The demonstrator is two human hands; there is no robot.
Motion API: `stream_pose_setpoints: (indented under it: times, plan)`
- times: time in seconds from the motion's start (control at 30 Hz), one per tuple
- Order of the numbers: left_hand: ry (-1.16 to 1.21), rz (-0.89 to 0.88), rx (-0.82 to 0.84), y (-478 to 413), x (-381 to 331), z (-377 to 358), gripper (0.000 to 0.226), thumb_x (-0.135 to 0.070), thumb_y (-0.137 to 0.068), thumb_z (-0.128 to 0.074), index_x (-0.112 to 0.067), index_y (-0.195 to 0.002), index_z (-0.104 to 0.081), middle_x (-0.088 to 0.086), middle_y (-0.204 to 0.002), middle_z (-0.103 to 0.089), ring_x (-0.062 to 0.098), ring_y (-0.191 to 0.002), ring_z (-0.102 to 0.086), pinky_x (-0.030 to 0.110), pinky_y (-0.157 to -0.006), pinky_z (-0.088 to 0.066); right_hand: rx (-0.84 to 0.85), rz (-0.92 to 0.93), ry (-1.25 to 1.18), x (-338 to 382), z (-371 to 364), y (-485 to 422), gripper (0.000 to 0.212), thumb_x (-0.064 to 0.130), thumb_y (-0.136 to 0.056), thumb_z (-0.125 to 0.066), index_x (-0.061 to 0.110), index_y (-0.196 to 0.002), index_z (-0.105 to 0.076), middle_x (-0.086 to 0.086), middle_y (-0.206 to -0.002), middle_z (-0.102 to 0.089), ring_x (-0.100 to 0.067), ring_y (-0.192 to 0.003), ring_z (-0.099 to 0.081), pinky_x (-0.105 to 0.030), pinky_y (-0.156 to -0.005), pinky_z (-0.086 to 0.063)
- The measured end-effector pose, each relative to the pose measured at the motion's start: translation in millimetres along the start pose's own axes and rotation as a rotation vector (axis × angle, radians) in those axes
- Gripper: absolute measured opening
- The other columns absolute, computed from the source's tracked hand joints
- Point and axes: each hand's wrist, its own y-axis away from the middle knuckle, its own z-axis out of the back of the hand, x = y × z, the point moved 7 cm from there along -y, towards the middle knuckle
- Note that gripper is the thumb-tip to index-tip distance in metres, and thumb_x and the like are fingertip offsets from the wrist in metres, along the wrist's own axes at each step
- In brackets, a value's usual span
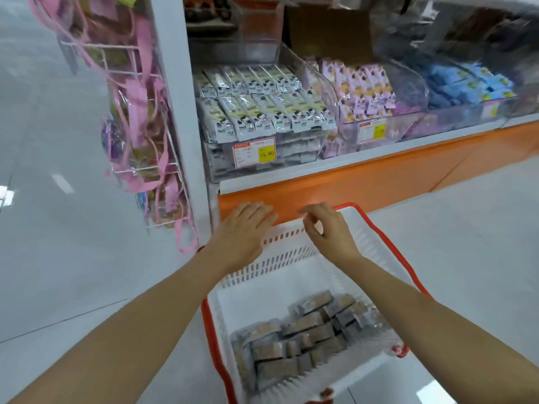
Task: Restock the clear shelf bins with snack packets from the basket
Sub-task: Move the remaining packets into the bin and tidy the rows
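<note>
Nothing is held: the left hand is flat, the right hand loosely curled. The grey-brown wrapped snack packets lie in the white, red-rimmed plastic basket, lower centre; several should be gathered squarely for the clear shelf bins above.

My basket is white with a red rim. The packets in it are grey and brown. In the clear bins, the left packs are white with dark and pale-green marks, the middle packs lilac with yellow, the right packs blue. The price tag is red and yellow. The shelf base is orange. Pink straps hang over pale grey floor.
</note>
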Motion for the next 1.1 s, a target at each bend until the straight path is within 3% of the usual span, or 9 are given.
stream_pose_setpoints:
  times: [0.07, 0.23, 0.4, 0.6, 0.9, 1.1]
  plan:
    - [-0.006, 0.053, 0.105, -2, 0, -23, 0.074, -0.030, -0.098, -0.048, -0.017, -0.157, -0.004, 0.005, -0.165, 0.002, 0.022, -0.151, 0.001, 0.039, -0.121, 0.003, 0.099, -0.035, 0.036, -27, -17, 21, 0.024, 0.014, -0.091, -0.054, 0.015, -0.110, -0.068, -0.002, -0.093, -0.061, -0.017, -0.081, -0.060, -0.039, -0.073, -0.051]
    - [0.091, 0.137, 0.218, -3, 0, -74, 0.080, -0.031, -0.100, -0.045, -0.017, -0.155, 0.011, 0.003, -0.164, 0.012, 0.021, -0.151, 0.006, 0.040, -0.122, 0.005, 0.339, -0.151, 0.081, -85, -62, 75, 0.026, 0.023, -0.094, -0.053, 0.015, -0.113, -0.069, -0.005, -0.109, -0.066, -0.020, -0.091, -0.064, -0.039, -0.083, -0.054]
    - [0.116, 0.150, 0.116, -4, -2, -96, 0.082, -0.031, -0.094, -0.055, -0.018, -0.157, -0.004, 0.007, -0.165, -0.001, 0.027, -0.151, -0.009, 0.044, -0.123, -0.005, 0.707, -0.276, 0.199, -132, -103, 111, 0.027, 0.028, -0.100, -0.050, 0.023, -0.123, -0.062, 0.000, -0.132, -0.053, -0.019, -0.119, -0.052, -0.032, -0.101, -0.041]
    - [0.002, 0.152, 0.040, -4, -5, -104, 0.080, -0.038, -0.093, -0.049, -0.016, -0.157, -0.007, 0.012, -0.164, -0.006, 0.031, -0.149, -0.017, 0.048, -0.122, -0.008, 1.067, -0.262, 0.416, -166, -137, 142, 0.035, 0.038, -0.101, -0.042, 0.026, -0.127, -0.062, 0.004, -0.144, -0.045, -0.022, -0.130, -0.041, -0.039, -0.104, -0.040]
    - [-0.035, 0.168, 0.028, -3, -5, -109, 0.081, -0.040, -0.095, -0.043, -0.016, -0.156, 0.003, 0.012, -0.164, -0.001, 0.030, -0.150, -0.012, 0.048, -0.122, -0.004, 1.095, -0.238, 0.397, -175, -150, 143, 0.037, 0.038, -0.100, -0.045, 0.032, -0.136, -0.055, 0.001, -0.153, -0.034, -0.023, -0.135, -0.036, -0.036, -0.111, -0.029]
    - [-0.049, 0.165, 0.035, -4, -5, -109, 0.081, -0.041, -0.095, -0.044, -0.017, -0.156, 0.003, 0.012, -0.164, 0.000, 0.030, -0.150, -0.011, 0.047, -0.122, -0.003, 0.916, -0.269, 0.306, -165, -148, 130, 0.038, 0.034, -0.094, -0.058, 0.031, -0.132, -0.056, -0.003, -0.132, -0.048, -0.027, -0.112, -0.053, -0.037, -0.100, -0.041]
